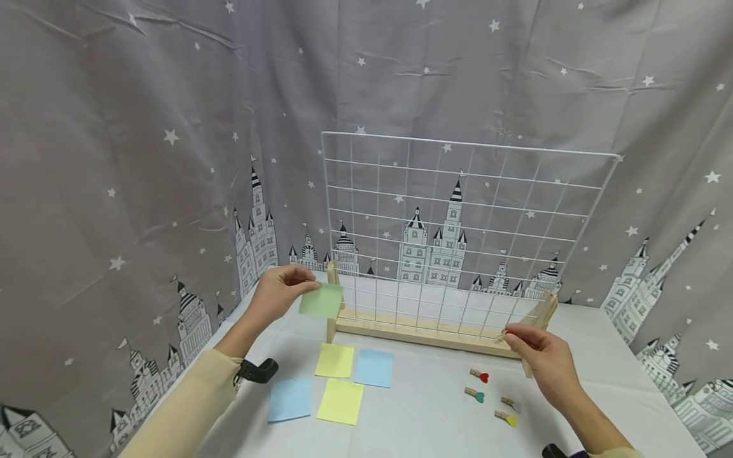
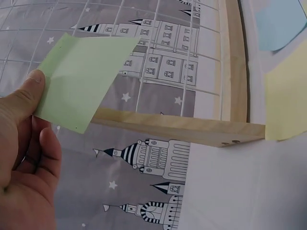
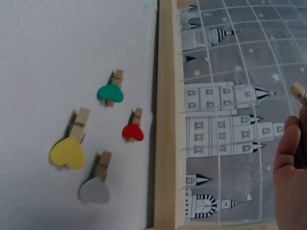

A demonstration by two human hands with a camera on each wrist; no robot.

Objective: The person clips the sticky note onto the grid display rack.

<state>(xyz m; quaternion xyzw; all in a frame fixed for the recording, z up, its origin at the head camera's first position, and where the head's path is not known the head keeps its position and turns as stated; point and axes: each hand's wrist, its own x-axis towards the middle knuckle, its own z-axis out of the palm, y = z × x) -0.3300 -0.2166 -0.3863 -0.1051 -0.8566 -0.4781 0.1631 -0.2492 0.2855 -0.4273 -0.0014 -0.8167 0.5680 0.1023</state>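
My left hand (image 1: pixel 276 296) pinches a light green sticky note (image 1: pixel 321 303) by its edge, near the left end of a white wire grid panel (image 1: pixel 441 224). In the left wrist view the thumb lies on the note's edge. My right hand (image 1: pixel 545 361) pinches a small wooden clothespin (image 3: pixel 298 90) near the panel's lower right corner. A bit of red shows on this clothespin at the fingertips in the head view; the hand covers most of it. Neither the note nor the clothespin is visibly fixed to the grid.
Two yellow notes (image 1: pixel 335 360) and two blue notes (image 1: pixel 374 368) lie on the white table. Several heart clothespins lie to the right: red (image 3: pixel 133 132), teal (image 3: pixel 111 93), yellow (image 3: pixel 67 153), grey (image 3: pixel 94 189). A wooden base (image 1: pixel 412 332) holds the grid; a grey castle-print curtain (image 1: pixel 172 95) hangs behind.
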